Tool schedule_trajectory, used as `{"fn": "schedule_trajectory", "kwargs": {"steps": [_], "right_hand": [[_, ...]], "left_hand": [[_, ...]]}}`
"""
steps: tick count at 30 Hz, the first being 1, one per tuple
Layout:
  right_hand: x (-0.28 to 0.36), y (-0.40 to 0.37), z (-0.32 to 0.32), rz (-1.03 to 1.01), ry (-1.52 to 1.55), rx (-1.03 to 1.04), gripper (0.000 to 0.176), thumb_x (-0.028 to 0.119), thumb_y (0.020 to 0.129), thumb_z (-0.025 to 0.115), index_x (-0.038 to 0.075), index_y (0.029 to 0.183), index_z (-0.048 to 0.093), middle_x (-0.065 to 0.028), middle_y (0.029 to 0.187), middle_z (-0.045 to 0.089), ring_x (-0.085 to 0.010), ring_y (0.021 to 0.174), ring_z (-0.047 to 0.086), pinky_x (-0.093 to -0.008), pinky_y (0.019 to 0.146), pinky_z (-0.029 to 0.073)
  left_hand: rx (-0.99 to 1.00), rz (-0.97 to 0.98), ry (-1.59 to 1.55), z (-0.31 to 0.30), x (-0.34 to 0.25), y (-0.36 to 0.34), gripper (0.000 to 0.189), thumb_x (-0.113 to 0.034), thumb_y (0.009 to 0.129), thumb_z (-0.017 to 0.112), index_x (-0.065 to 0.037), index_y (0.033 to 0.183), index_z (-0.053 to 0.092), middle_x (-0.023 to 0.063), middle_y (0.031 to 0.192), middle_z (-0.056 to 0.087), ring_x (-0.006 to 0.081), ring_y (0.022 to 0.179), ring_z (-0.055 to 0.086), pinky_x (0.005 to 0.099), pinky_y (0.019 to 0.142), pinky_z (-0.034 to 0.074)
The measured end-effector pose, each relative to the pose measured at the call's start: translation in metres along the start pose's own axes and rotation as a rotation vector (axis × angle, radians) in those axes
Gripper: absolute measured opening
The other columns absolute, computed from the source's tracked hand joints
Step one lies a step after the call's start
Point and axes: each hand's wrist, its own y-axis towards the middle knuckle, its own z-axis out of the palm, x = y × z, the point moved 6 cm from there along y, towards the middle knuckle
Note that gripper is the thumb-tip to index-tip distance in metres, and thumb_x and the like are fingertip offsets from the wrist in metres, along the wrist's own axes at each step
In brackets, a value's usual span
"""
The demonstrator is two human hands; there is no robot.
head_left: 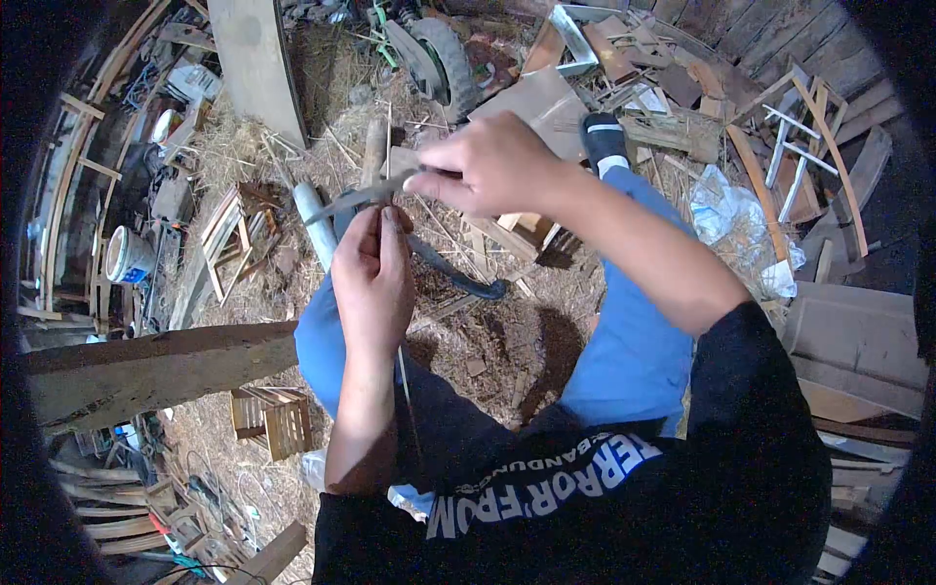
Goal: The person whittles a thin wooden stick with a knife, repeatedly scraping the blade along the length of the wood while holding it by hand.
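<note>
My right hand (487, 166) is closed around the handle of a knife (349, 201), whose blade points left and lies across the space just above my left fingertips. My left hand (372, 283) pinches a thin strip of wood (404, 380) that runs up past the blade and down toward my lap. Behind my left hand, a dark curved bar (456, 277) slants down to the right. A grey pipe (314, 224) and an upright wooden stake (373, 154) stand close by, between my legs and beyond.
Small slatted wooden crates (272, 425) sit on the straw-strewn floor, another crate (232, 239) further off. A thick wooden beam (161, 375) juts in from the left. A white bucket (129, 255) lies at left, a wheel (444, 66) ahead, and scrap wood (673, 122) with plastic bags (723, 210) at right.
</note>
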Motion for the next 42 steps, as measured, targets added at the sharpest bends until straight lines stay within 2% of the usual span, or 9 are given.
{"fn": "schedule_trajectory", "kwargs": {"steps": [5,12,18,19,27,31,34,38,42], "right_hand": [[-0.040,0.011,0.001,0.192,-0.077,0.007,0.045,0.051,0.092,0.062,0.013,0.068,0.064,-0.0114,0.055,0.057,-0.0347,0.051,0.060,-0.0448,0.049,0.046],[-0.045,0.015,-0.006,0.166,-0.104,0.024,0.042,0.053,0.092,0.062,0.016,0.072,0.068,-0.0095,0.054,0.058,-0.0325,0.051,0.062,-0.0446,0.048,0.047],[-0.017,0.003,-0.004,0.060,-0.069,0.119,0.043,0.054,0.092,0.060,0.016,0.075,0.069,-0.0093,0.054,0.059,-0.0322,0.051,0.062,-0.0447,0.047,0.047],[-0.025,0.006,-0.005,0.041,-0.064,-0.015,0.043,0.054,0.092,0.061,0.016,0.074,0.068,-0.0095,0.053,0.058,-0.0321,0.050,0.062,-0.0450,0.046,0.046],[-0.045,0.012,-0.010,0.160,-0.098,-0.008,0.046,0.053,0.092,0.062,0.015,0.066,0.063,-0.0098,0.049,0.054,-0.0331,0.048,0.060,-0.0459,0.047,0.046],[-0.007,-0.001,-0.002,-0.004,-0.100,-0.064,0.049,0.053,0.095,0.057,0.014,0.067,0.064,-0.0099,0.050,0.055,-0.0322,0.048,0.059,-0.0439,0.047,0.045],[-0.058,0.009,-0.010,0.304,-0.143,0.097,0.048,0.053,0.095,0.057,0.014,0.069,0.065,-0.0106,0.054,0.059,-0.0329,0.053,0.063,-0.0449,0.051,0.048],[-0.039,-0.005,0.002,0.255,-0.111,0.080,0.047,0.051,0.097,0.056,0.012,0.071,0.067,-0.0118,0.059,0.062,-0.0339,0.056,0.064,-0.0463,0.054,0.049],[-0.073,-0.004,-0.002,0.530,0.029,0.065,0.043,0.049,0.098,0.055,0.012,0.088,0.074,-0.0147,0.067,0.066,-0.0353,0.064,0.066,-0.0449,0.060,0.051]], "left_hand": [[0.065,0.004,0.042,-0.002,0.003,0.005,0.018,-0.011,0.105,0.050,0.001,0.095,0.060,-0.0002,0.081,0.056,0.0029,0.069,0.048,0.0211,0.059,0.038],[0.065,-0.029,0.054,-0.001,0.007,0.004,0.018,-0.010,0.105,0.050,0.004,0.103,0.061,0.0004,0.085,0.058,0.0047,0.074,0.051,0.0204,0.065,0.041],[0.046,-0.005,0.096,0.003,-0.006,-0.001,0.017,-0.007,0.104,0.050,0.005,0.095,0.059,0.0011,0.083,0.057,0.0034,0.075,0.050,0.0205,0.064,0.041],[0.040,0.002,0.106,0.001,-0.007,0.004,0.017,-0.007,0.104,0.050,0.005,0.095,0.059,0.0012,0.083,0.057,0.0036,0.075,0.050,0.0206,0.064,0.041],[0.060,-0.019,0.094,0.001,0.001,0.001,0.022,-0.012,0.105,0.050,0.001,0.089,0.058,-0.0017,0.072,0.051,0.0031,0.065,0.046,0.0206,0.057,0.036],[0.041,0.002,0.074,0.006,-0.006,-0.001,0.024,-0.013,0.106,0.048,-0.001,0.086,0.057,-0.0035,0.069,0.048,0.0015,0.062,0.042,0.0204,0.053,0.031],[0.071,-0.057,0.061,0.005,-0.005,-0.006,0.025,-0.014,0.106,0.048,-0.001,0.087,0.056,-0.0039,0.070,0.049,0.0019,0.063,0.043,0.0206,0.055,0.032],[0.087,0.005,0.021,0.010,-0.016,-0.004,0.025,-0.016,0.107,0.047,-0.002,0.089,0.057,-0.0051,0.069,0.046,0.0018,0.062,0.040,0.0211,0.054,0.030],[0.106,-0.115,-0.102,0.004,-0.004,-0.002,0.027,-0.020,0.108,0.046,-0.003,0.091,0.059,-0.0054,0.068,0.045,0.0024,0.059,0.038,0.0212,0.051,0.028]]}}
